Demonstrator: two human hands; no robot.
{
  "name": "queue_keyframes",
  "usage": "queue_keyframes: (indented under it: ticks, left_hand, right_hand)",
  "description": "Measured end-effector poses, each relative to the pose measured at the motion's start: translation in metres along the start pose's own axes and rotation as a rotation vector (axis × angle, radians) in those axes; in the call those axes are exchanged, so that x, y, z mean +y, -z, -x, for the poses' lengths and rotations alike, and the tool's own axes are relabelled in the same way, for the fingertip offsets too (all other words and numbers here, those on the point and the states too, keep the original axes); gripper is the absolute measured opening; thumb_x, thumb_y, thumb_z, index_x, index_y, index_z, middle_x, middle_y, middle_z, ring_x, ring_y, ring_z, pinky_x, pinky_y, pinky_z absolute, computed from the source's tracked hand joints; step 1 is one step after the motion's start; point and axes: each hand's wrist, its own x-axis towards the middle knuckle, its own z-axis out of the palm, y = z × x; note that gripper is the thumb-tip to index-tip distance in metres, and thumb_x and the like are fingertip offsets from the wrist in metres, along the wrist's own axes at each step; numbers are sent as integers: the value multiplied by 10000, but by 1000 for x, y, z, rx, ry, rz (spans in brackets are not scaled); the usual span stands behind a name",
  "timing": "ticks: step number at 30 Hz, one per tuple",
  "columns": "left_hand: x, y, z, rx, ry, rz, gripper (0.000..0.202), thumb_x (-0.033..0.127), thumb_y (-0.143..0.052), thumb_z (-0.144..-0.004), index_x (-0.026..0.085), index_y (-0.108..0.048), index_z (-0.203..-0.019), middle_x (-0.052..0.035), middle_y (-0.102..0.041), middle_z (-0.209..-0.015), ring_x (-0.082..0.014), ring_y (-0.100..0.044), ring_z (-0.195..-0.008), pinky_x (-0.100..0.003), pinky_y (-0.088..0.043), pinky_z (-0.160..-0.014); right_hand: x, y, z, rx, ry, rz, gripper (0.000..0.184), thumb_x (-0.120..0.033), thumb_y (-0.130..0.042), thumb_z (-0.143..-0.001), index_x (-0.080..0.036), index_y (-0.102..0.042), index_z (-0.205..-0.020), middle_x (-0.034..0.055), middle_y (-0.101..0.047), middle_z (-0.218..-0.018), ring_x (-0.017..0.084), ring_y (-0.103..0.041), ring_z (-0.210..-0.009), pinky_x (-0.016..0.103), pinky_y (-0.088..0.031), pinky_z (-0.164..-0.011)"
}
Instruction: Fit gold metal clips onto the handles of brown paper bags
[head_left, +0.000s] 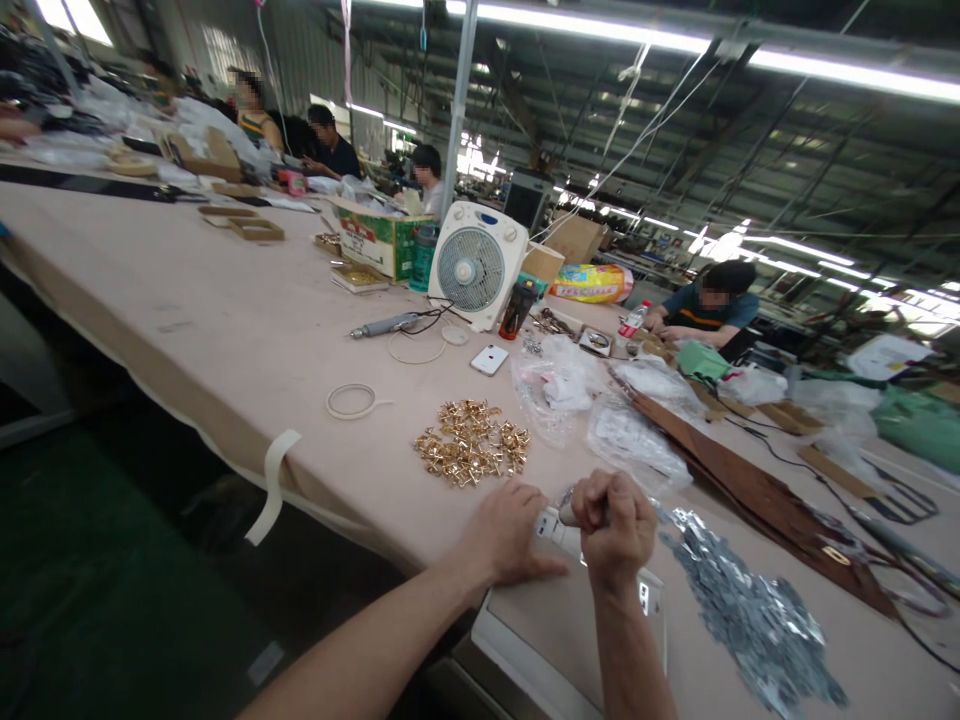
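Note:
My right hand point(616, 525) is closed in a fist around a grey rod-like tool point(568, 515); only its blunt end shows, so its kind is unclear. Beneath the fist lies a pale box-shaped device point(559, 635) with light panels, at the table's near edge. My left hand point(514, 532) rests at the device's left side, thumb stretched across it and fingers lying forward; nothing shows in its grasp. Just beyond that hand is a pile of gold-coloured metal fasteners point(469, 445). A heap of flat silver metal pieces point(750, 610) spreads right of my right hand.
Farther back are a white phone point(489, 359), a box fan point(478, 262), a power screwdriver point(386, 325) and a tape ring point(351, 401). Plastic bags point(637, 440) and brown strips point(750, 490) lie to the right. A co-worker point(712, 305) sits across the table.

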Motion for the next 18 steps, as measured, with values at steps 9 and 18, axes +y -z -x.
queue_keyframes:
  ticks: [9, 18]
  left_hand:
    - [-5, -4, -1, 13, 26, 59, 611, 676, -804, -720, 234, -644, -1110, -73, -676, -1174, -304, -559, -1165, -424, -453, -1050]
    - [-2, -2, 0, 13, 14, 41, 665, 648, -859, -677, 214, -646, -1134, -81, -685, -1178, -314, -562, -1184, -434, -436, -1088]
  right_hand:
    - [45, 1, 1, -80, -230, 168, 475, -496, -614, -976, -233, -417, -632, -80, -375, -505, 82, -315, -413, 227, -260, -397]
    - [22, -7, -5, -6, -63, 92, 440, -464, -603, -990, -242, -413, -662, -78, -372, -517, 91, -327, -423, 229, -256, -396]
